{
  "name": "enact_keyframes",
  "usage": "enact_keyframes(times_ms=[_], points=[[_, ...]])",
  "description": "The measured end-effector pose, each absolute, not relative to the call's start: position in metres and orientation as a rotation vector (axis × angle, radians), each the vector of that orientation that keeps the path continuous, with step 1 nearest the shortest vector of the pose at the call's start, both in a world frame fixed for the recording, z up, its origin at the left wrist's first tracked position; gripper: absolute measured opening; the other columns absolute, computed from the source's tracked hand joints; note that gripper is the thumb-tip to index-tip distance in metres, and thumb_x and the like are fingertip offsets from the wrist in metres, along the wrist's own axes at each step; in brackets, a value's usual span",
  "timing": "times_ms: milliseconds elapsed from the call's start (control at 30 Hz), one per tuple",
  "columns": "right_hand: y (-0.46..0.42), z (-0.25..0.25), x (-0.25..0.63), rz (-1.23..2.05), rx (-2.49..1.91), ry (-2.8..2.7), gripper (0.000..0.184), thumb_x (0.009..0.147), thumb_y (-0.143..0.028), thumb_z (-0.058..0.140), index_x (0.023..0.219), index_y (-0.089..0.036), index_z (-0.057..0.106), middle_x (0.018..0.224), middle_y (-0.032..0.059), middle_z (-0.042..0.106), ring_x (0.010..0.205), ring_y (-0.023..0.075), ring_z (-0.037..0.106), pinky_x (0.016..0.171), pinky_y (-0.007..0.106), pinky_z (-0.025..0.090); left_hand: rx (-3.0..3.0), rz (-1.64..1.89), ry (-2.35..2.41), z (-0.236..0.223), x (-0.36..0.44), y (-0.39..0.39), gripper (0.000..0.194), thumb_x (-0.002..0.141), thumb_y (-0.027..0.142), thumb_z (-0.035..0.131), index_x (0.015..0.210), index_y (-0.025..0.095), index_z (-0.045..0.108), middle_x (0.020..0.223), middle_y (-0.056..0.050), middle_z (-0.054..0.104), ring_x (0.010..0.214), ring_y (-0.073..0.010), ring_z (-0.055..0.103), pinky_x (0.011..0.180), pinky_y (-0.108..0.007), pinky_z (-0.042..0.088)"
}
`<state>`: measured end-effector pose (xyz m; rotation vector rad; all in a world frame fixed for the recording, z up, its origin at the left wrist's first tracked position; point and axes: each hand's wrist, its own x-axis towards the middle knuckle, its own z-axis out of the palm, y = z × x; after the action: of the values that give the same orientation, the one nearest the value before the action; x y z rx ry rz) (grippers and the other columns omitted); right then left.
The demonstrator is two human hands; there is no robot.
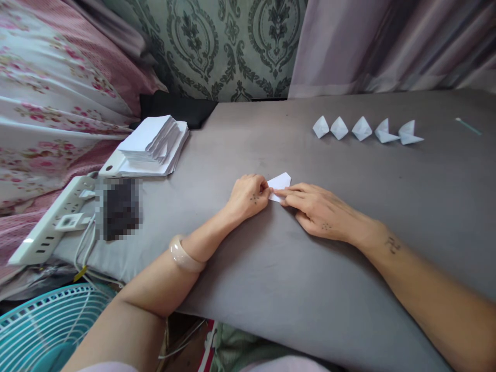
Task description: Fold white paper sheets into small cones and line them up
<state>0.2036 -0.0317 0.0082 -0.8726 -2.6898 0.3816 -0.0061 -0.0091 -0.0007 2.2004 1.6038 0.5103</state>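
A small folded piece of white paper lies on the grey cloth of the table, between my two hands. My left hand is closed, its fingertips pinching the paper's left edge. From the other side my right hand reaches over with its fingers stretched out, the tips pressing on the paper's lower right part. The paper's upper corner shows a slanted fold; its lower left is partly hidden by my fingers.
Several folded white paper boats stand in a row at the back right, near a thin greenish stick. Stacked white paper lies back left. A power strip with cables and a blue fan are at the left.
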Motion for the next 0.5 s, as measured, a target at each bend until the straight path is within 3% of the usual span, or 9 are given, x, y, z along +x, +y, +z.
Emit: enact_keyframes(times_ms=[267, 400, 500], points=[[-0.034, 0.009, 0.199, 0.389, -0.962, -2.693, 0.036, 0.079, -0.001, 0.044, 0.103, -0.020, 0.063, 0.136, 0.0055, 0.058, 0.119, 0.0254, 0.053, 0.097, 0.044, 0.047, 2.415, 0.434, 1.629, 0.003, -0.009, -0.017, 0.023, 0.092, 0.028, 0.046, 0.090, 0.014, 0.064, 0.088, -0.010, 0.067, 0.082, -0.0201, 0.058, 0.079, -0.034, 0.045], [-0.034, 0.007, 0.199, 0.369, -0.940, -2.675, 0.049, 0.080, -0.004, 0.045, 0.126, -0.019, 0.057, 0.133, 0.0086, 0.060, 0.120, 0.0243, 0.053, 0.100, 0.042, 0.046, 2.754, 0.265, 1.559, 0.013, 0.004, -0.062, 0.036, 0.098, 0.028, 0.033, 0.113, 0.011, 0.061, 0.117, -0.017, 0.064, 0.107, -0.0278, 0.059, 0.090, -0.042, 0.044], [-0.033, 0.004, 0.199, 0.347, -0.935, -2.663, 0.056, 0.081, -0.006, 0.046, 0.136, -0.017, 0.049, 0.130, 0.0111, 0.061, 0.119, 0.0241, 0.054, 0.100, 0.041, 0.047, 2.860, 0.219, 1.544, 0.011, 0.019, -0.094, 0.056, 0.100, 0.039, 0.029, 0.132, -0.003, 0.047, 0.139, -0.027, 0.049, 0.132, -0.0330, 0.046, 0.106, -0.044, 0.037]])
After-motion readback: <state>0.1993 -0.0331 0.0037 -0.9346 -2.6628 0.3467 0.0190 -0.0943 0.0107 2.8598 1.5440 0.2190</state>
